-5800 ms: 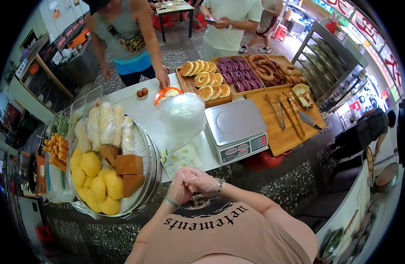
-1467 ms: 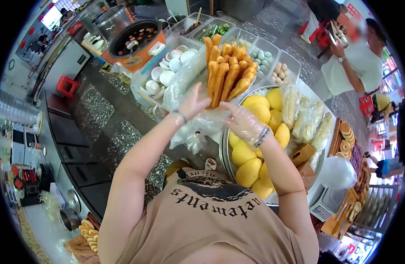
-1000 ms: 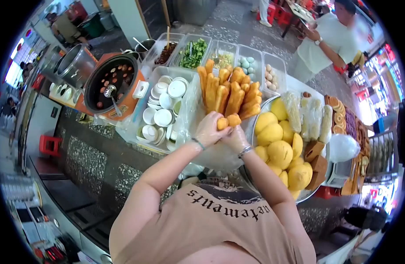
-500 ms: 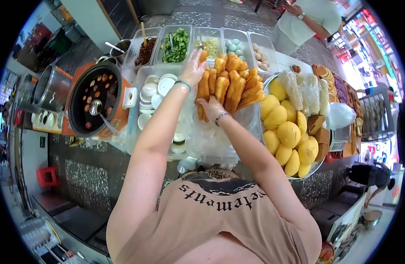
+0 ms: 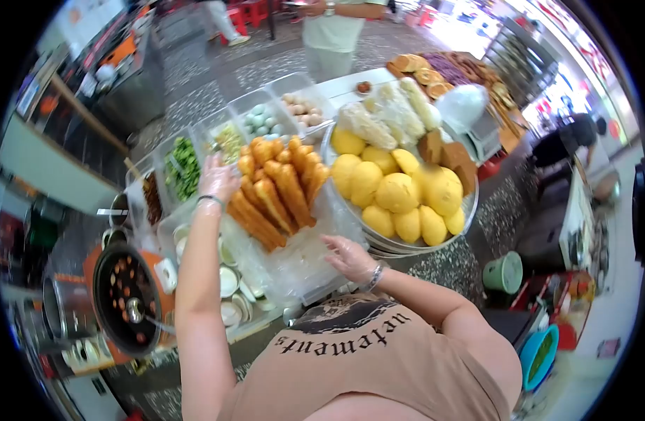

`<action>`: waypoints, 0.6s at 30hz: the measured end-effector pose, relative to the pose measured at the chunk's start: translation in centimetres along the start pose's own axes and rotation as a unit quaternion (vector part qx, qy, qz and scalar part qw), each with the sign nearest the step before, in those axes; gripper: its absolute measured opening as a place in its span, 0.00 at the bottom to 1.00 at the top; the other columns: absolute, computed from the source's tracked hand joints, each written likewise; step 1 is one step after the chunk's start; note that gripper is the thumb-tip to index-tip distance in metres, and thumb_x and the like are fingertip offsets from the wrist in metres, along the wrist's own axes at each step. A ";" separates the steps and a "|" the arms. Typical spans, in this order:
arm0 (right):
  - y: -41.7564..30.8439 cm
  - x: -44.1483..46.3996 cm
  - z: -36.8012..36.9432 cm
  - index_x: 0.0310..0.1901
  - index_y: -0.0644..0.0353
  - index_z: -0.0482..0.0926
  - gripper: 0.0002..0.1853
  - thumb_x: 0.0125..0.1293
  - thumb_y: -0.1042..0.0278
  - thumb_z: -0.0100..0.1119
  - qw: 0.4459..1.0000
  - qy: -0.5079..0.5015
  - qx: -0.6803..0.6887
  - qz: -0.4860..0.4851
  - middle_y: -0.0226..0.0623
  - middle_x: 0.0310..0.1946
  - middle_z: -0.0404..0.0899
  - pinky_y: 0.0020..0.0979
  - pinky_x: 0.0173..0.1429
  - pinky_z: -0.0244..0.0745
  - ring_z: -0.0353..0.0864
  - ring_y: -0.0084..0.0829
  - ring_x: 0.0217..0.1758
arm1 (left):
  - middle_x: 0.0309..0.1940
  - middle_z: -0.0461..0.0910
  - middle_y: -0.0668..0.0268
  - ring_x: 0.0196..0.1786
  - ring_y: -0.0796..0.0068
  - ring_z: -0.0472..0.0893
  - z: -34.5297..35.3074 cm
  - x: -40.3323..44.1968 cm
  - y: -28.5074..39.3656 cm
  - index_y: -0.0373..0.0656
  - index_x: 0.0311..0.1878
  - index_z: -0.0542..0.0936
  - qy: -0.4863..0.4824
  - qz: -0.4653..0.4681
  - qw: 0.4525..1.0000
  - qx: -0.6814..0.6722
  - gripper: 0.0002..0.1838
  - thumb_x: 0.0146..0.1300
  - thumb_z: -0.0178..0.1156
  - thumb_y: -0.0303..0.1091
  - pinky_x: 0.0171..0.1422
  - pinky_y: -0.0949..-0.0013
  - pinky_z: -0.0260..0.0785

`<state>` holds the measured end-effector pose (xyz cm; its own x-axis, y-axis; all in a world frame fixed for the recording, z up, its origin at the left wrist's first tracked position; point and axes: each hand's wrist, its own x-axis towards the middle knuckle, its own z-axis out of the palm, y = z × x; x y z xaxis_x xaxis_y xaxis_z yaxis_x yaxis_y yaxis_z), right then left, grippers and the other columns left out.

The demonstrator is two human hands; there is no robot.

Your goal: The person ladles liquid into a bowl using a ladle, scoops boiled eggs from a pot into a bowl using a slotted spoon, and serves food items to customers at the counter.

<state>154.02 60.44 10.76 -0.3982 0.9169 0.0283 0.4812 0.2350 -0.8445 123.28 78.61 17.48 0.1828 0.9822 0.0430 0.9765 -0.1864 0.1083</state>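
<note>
A pile of fried dough sticks point(image 5: 277, 186) lies on clear plastic in a bin in front of me. At the pile's left edge is my left hand point(image 5: 218, 179), gloved in clear plastic, its fingers spread beside the upper ends of the sticks. My right hand point(image 5: 352, 259) hovers over the near right side of the bin, apart from the dough sticks, fingers apart and holding nothing. Yellow buns point(image 5: 398, 194) fill a round metal tray point(image 5: 469, 203) to the right, with wrapped rolls point(image 5: 396, 116) and brown cake blocks point(image 5: 457, 163) behind them.
Tubs of greens point(image 5: 183, 168), bluish eggs point(image 5: 263, 121) and brown eggs point(image 5: 301, 110) stand behind the pile. White dishes point(image 5: 229, 282) and an orange cooker point(image 5: 166, 309) are at left. A person point(image 5: 331, 35) stands across the counter; another person point(image 5: 568, 140) is far right.
Since half a second ago, my right hand has come away from the dough sticks toward the near right. My left hand stays by the pile's left edge. The view has turned to the right.
</note>
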 end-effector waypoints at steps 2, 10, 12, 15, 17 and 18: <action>1.9 -1.1 0.8 0.56 0.62 0.69 0.23 0.61 0.63 0.57 0.996 0.055 -0.065 -0.025 0.51 0.47 0.75 0.38 0.51 0.73 0.77 0.46 0.47 | 0.62 0.66 0.46 0.67 0.50 0.62 2.5 1.7 -1.6 0.40 0.47 0.81 0.040 0.001 0.998 -0.041 0.22 0.51 0.59 0.43 0.74 0.58 0.48; 3.8 -1.7 1.7 0.31 0.59 0.72 0.08 0.55 0.66 0.57 0.962 0.076 -0.236 -0.116 0.40 0.30 0.74 0.39 0.42 0.73 0.76 0.41 0.37 | 0.65 0.60 0.49 0.67 0.52 0.61 -1.6 -7.9 6.2 0.35 0.66 0.60 0.249 0.007 0.908 -0.336 0.31 0.60 0.54 0.31 0.72 0.56 0.51; 3.6 -1.7 1.5 0.30 0.59 0.72 0.08 0.55 0.65 0.57 0.962 0.069 -0.239 -0.115 0.40 0.30 0.75 0.39 0.42 0.73 0.76 0.41 0.37 | 0.63 0.62 0.51 0.66 0.56 0.63 2.3 -13.4 8.3 0.35 0.66 0.61 0.195 0.029 0.854 -0.482 0.30 0.60 0.54 0.29 0.70 0.57 0.54; 3.8 -1.7 1.4 0.30 0.59 0.72 0.09 0.55 0.63 0.58 0.959 0.051 -0.241 -0.139 0.40 0.30 0.75 0.39 0.45 0.72 0.76 0.40 0.38 | 0.50 0.71 0.52 0.52 0.56 0.72 9.1 -21.0 12.0 0.37 0.60 0.67 0.083 0.042 0.915 -0.392 0.24 0.59 0.54 0.32 0.56 0.59 0.66; 4.1 -2.0 1.1 0.31 0.59 0.72 0.10 0.55 0.63 0.58 0.957 0.037 -0.237 -0.161 0.40 0.31 0.76 0.39 0.47 0.71 0.76 0.40 0.39 | 0.45 0.74 0.52 0.48 0.54 0.74 11.7 -22.9 14.2 0.38 0.56 0.71 0.056 0.033 0.933 -0.354 0.20 0.60 0.53 0.34 0.51 0.59 0.68; 4.0 -2.0 0.7 0.32 0.59 0.73 0.10 0.55 0.61 0.58 0.953 0.014 -0.247 -0.172 0.40 0.31 0.77 0.40 0.50 0.69 0.76 0.40 0.39 | 0.41 0.75 0.52 0.45 0.52 0.75 12.2 -23.4 15.5 0.40 0.50 0.74 -0.008 0.015 0.966 -0.258 0.16 0.61 0.52 0.36 0.48 0.56 0.68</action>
<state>156.22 59.28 6.96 -0.5814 0.7643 0.2790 0.6373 0.6410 -0.4278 135.51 52.97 6.05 0.2167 0.9755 0.0389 0.7840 -0.1977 0.5884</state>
